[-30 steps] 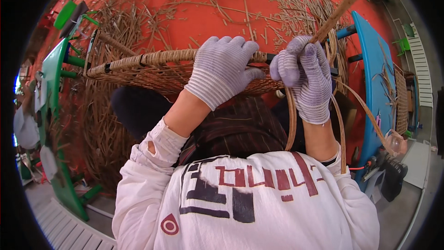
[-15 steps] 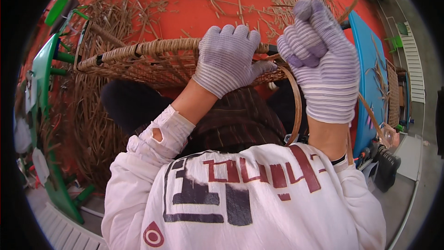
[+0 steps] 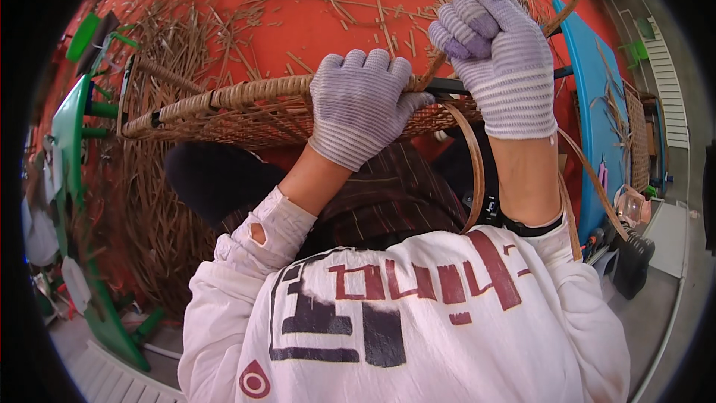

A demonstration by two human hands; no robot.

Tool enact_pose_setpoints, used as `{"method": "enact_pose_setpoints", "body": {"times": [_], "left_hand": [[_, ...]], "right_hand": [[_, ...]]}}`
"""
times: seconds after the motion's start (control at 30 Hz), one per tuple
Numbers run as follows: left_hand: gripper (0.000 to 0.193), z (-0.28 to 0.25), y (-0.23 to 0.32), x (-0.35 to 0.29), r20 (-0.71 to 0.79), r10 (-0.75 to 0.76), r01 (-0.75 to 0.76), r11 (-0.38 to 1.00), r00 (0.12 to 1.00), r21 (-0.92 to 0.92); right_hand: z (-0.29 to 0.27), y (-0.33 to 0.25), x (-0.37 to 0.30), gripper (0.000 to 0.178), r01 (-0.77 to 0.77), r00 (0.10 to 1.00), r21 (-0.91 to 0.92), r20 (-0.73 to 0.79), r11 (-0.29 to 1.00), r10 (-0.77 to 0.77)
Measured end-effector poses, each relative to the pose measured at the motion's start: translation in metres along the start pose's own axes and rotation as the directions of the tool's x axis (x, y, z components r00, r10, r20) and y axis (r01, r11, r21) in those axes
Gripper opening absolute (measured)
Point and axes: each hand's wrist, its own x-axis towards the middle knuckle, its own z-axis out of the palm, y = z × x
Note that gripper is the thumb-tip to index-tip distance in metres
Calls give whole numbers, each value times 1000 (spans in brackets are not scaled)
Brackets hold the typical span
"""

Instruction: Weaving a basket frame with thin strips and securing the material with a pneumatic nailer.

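I see the left hand [image 3: 358, 108] gripping a long brown woven cane frame [image 3: 239, 95] by its edge, past the lap [image 3: 395, 194]. The right hand [image 3: 466, 7] looks closed on a thin tan cane strip [image 3: 430, 73]. The strip seems bendy; the frame seems stiff, best held there.

large red and black lettering [image 3: 392, 280] stands on the white shirt [image 3: 477, 354], apparently upside down.

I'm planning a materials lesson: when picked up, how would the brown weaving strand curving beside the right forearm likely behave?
The weaving strand is probably springy rather than floppy, since it holds a smooth, wide arc. It looks light, being slender. It may bend without snapping, as similar wrapping strands wind closely around the woven frame.
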Motion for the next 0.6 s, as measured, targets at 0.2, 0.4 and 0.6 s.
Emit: {"method": "enact_pose_setpoints", "body": {"times": [0.2,0.4,0.6], "left_hand": [[37,-2,0,-2,37,-35,35,999,999,-9],[31,3,3,-6,-51,-53,52,998,997,-20],[34,6,0,-5,-111,43,-46,999,993,-22]], "right_hand": [[-6,25,35,22,-75,996,59,-48,995,78],[-39,53,67,24,-269,916,-29,-317,963,247],[-22,60,77,27,-459,836,-217,-433,862,336]]}}
